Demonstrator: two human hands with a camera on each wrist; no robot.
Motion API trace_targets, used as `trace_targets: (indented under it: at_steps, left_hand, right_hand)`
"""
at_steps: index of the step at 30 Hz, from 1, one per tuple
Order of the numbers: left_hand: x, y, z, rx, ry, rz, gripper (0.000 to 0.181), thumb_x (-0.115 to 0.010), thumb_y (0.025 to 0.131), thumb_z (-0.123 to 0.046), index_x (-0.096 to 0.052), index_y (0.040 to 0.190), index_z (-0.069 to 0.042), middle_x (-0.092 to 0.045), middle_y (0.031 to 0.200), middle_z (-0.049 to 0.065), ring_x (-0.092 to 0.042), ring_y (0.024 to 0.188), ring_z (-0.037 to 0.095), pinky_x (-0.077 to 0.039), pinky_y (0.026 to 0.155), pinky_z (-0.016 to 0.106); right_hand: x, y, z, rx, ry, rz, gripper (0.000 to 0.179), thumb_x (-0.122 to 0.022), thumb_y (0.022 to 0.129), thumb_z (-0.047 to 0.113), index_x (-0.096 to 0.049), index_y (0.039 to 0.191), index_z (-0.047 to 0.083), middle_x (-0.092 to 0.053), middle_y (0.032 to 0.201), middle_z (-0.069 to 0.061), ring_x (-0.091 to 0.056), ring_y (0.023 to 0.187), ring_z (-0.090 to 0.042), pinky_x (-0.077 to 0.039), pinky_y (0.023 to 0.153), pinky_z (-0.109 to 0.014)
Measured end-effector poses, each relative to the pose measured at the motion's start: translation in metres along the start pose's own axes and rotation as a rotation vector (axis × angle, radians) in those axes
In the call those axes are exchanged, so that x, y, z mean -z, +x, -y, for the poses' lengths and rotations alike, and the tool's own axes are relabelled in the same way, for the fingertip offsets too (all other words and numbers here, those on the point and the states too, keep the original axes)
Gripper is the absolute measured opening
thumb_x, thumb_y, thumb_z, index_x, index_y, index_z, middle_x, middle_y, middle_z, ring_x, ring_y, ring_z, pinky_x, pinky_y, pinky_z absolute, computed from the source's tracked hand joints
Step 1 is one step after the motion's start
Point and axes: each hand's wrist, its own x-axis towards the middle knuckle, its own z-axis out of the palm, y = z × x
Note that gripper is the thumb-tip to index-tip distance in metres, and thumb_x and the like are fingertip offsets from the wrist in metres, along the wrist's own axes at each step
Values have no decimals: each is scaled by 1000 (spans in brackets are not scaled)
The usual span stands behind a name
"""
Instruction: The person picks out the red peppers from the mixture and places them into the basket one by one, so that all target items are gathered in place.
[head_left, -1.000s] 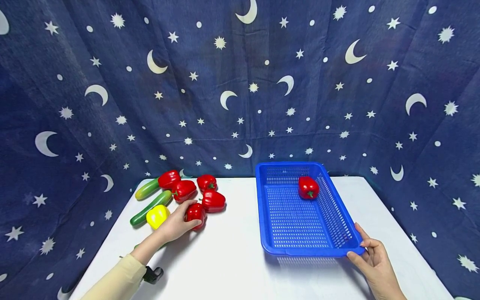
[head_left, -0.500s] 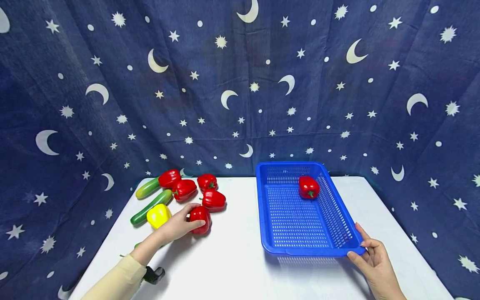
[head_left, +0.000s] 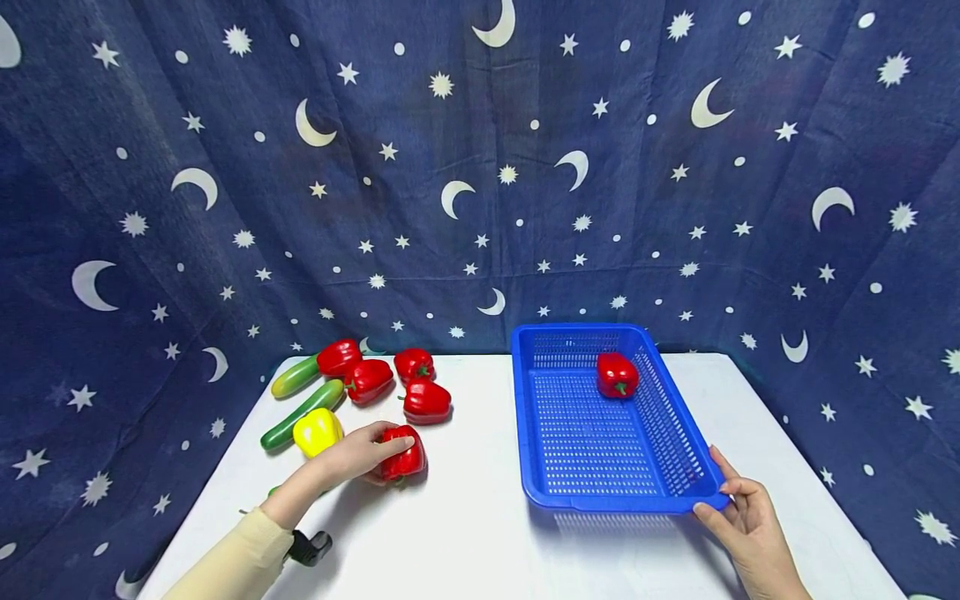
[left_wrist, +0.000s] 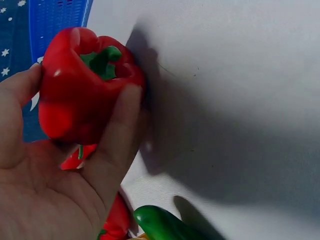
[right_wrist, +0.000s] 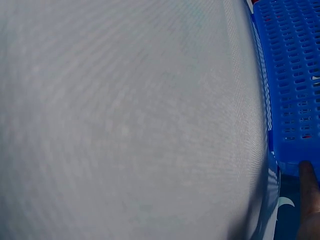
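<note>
My left hand (head_left: 358, 457) grips a red bell pepper (head_left: 405, 454) at the front of the vegetable group. In the left wrist view the thumb and fingers pinch this pepper (left_wrist: 90, 95) from both sides, its green stem facing the camera. On the other side, my right hand (head_left: 753, 525) holds the near right corner of a blue plastic basket (head_left: 622, 504), thumb on the rim and fingers along the outer side. Inside the basket, toward the back, lies another red bell pepper (head_left: 617, 376). The right wrist view catches only a finger (right_wrist: 308, 187) against the basket wall (right_wrist: 295, 90).
Left of the basket lie several more red bell peppers (head_left: 427, 402), a yellow bell pepper (head_left: 317, 432) and two cucumbers (head_left: 303, 414). Something green is mostly hidden under my left forearm. A dark blue curtain with moons and stars (head_left: 480, 167) surrounds the white table (head_left: 465, 517).
My left hand has shifted slightly right and toward me with the red bell pepper, which has turned so its stem end points nearer. The right hand and basket have stayed put.
</note>
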Motion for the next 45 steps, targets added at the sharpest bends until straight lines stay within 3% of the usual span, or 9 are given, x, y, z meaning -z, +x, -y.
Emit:
trace_targets:
  at_steps: [8, 14, 17, 20, 23, 26, 30, 37, 45]
  left_hand:
    - [3, 2, 1, -53, 141, -77, 66, -70, 94, -49, -56, 142, -6, -63, 120, 15, -62, 97, 25, -61, 68, 35]
    - [6, 4, 2, -120, 137, -106, 62, -66, 99, -41, -52, 146, -3, -61, 129, 20, -64, 86, 23, -59, 65, 36]
    - [9, 3, 5, -157, 114, -86, 64, -65, 100, -42, -49, 149, -5, -58, 137, 20, -65, 94, 26, -60, 72, 39]
    - [11, 2, 8, -213, 144, -69, 67, -66, 98, -46, -48, 153, -10, -53, 145, 19, -60, 116, 31, -57, 87, 44]
    - [13, -1, 9, -248, 180, -46, 70, -69, 96, -45, -45, 155, -17, -47, 152, 15, -51, 130, 38, -49, 102, 54]
    - [14, -3, 10, -284, 203, -14, 71, -71, 95, -33, -42, 157, -20, -38, 159, 15, -42, 140, 41, -39, 110, 60]
    - [13, -3, 12, -300, 202, 19, 74, -71, 91, -19, -41, 158, -23, -32, 163, 15, -36, 146, 37, -34, 114, 61]
    - [11, -1, 12, -307, 194, 28, 69, -69, 91, -16, -45, 156, -21, -31, 164, 16, -31, 148, 38, -35, 112, 63]
    - [9, 3, 14, -321, 201, 19, 62, -69, 91, -15, -52, 151, -18, -33, 162, 20, -35, 145, 40, -33, 113, 63]
  right_hand:
    - [-1, 1, 0, -29, -7, -6, 41, -54, 95, -20, -38, 122, 7, -30, 165, 0, -48, 132, 2, -49, 96, -18]
    - [-1, 1, 3, -85, -20, -18, 38, -55, 99, -13, -37, 124, 9, -22, 169, -2, -47, 129, 7, -48, 96, -15]
    - [-2, 1, 3, -89, -23, -15, 38, -55, 99, -12, -37, 124, 10, -22, 169, -2, -47, 129, 8, -48, 95, -15]
    - [-1, 0, 3, -75, -9, -13, 39, -55, 98, -16, -37, 123, 8, -24, 168, -1, -47, 130, 6, -49, 96, -17]
    - [-1, 0, 3, -62, 2, -9, 40, -54, 97, -17, -38, 123, 9, -26, 167, 1, -48, 130, 5, -49, 95, -17]
    - [-1, 0, 3, -53, 14, -7, 41, -53, 96, -19, -39, 122, 9, -28, 166, 2, -49, 130, 3, -50, 95, -17]
    - [-1, 0, 3, -46, 16, -12, 41, -54, 96, -19, -40, 121, 10, -30, 165, 2, -49, 131, 3, -49, 97, -17]
    - [-2, -1, 2, -55, 18, -20, 40, -54, 96, -19, -40, 122, 9, -29, 166, 2, -50, 130, 2, -49, 96, -17]
    - [-3, 0, 3, -64, 18, -19, 42, -52, 96, -20, -39, 122, 10, -28, 166, 1, -50, 130, 2, -50, 94, -16]
